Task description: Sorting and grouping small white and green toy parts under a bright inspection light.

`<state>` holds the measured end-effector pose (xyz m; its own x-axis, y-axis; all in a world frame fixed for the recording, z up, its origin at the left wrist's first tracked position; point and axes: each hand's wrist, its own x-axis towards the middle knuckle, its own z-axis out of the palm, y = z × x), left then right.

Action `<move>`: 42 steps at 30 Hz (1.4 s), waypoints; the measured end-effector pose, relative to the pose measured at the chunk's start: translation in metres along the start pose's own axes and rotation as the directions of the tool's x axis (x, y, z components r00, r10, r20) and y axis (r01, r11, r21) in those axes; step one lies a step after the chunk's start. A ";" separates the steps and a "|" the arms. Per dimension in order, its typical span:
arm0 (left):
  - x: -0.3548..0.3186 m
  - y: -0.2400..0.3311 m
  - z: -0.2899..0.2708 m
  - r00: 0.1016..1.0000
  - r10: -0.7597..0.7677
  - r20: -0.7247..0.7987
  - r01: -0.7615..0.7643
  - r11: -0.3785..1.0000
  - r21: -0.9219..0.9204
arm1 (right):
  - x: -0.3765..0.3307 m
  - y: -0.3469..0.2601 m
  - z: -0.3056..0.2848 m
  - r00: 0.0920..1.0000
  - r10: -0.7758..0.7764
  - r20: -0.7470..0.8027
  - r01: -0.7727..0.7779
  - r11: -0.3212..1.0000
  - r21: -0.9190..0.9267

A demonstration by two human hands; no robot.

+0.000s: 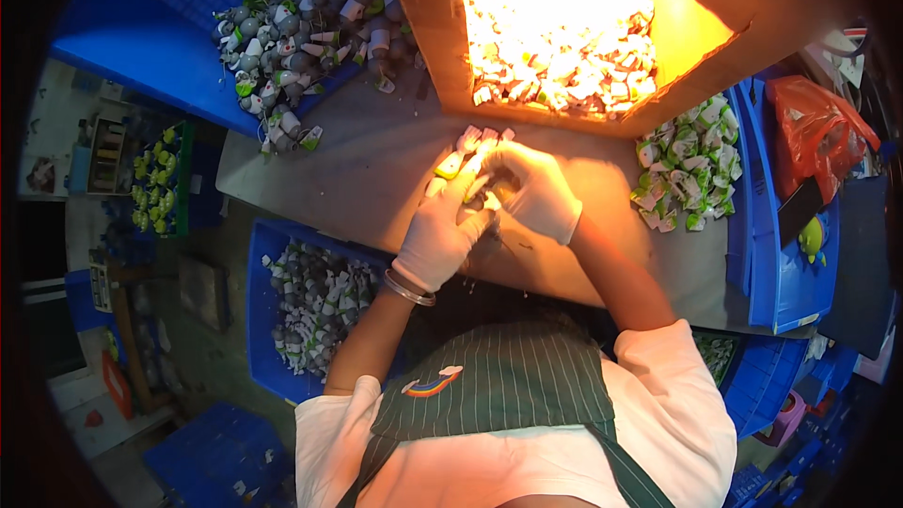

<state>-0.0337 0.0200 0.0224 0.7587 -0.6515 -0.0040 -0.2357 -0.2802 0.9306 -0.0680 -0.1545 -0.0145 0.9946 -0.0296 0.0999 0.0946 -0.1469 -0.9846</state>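
Note:
My left hand [438,237], in a white glove, pinches a small white-and-grey part [491,199] over the grey worktable [339,160]. My right hand [544,196], also gloved, curls its fingers around the same part from the other side. The fingers hide most of it, so its full shape cannot be made out. Just beyond the fingertips lie several small white pieces [470,139], with a yellow-green one [450,166] beside my left fingers. A metal bangle [410,290] circles my left wrist.
A brightly lit cardboard box [593,124] of small pieces stands ahead. White-and-green pieces [691,165] are heaped at right, near a blue bin [752,273] and a red plastic bag [816,122]. Grey-and-white parts [310,23] spill at far left; another blue bin [259,320] holds more below.

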 end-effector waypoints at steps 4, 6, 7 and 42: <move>0.003 -0.008 -0.005 0.992 0.020 0.124 -0.041 0.985 0.165 | -0.006 -0.008 0.001 0.995 -0.065 -0.071 0.062 0.997 -0.050; 0.004 -0.011 -0.009 0.994 0.071 0.087 -0.086 0.979 0.185 | 0.000 -0.018 -0.008 0.999 0.046 0.013 -0.043 0.989 -0.140; 0.005 -0.007 -0.012 0.985 -0.131 0.113 0.137 0.990 -0.042 | 0.010 -0.013 -0.017 0.998 0.018 0.052 -0.011 0.990 -0.144; 0.018 0.001 0.016 0.947 -0.241 0.213 0.321 0.697 -0.641 | -0.002 -0.018 -0.022 0.972 0.227 -0.066 -0.143 0.787 0.601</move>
<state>-0.0298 -0.0030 0.0170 0.6460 -0.6994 -0.3058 0.4685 0.0470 0.8822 -0.0724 -0.1732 0.0061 0.9850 -0.1268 -0.1170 -0.0418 0.4826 -0.8749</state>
